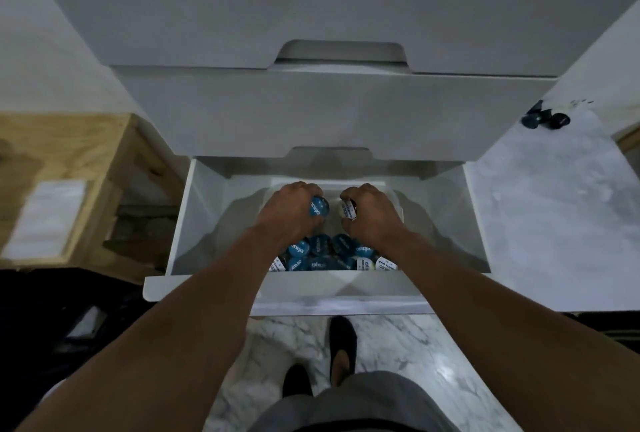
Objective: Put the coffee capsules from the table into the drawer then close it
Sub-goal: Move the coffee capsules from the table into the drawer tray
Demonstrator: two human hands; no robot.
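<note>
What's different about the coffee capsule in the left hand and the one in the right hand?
The blue capsule has a blue lid, while the white capsule has a pale, whitish lid. The left hand grips the blue capsule, and the right hand grips the white capsule. Both are small and round, have printing on their lids, and are held inside the open drawer.

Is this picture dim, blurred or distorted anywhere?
Head view: dim overall; the wooden stand at left is blurred; the wide lens splays the drawer sides; the blue capsule in the left hand and white capsule in the right hand look sharp.
</note>
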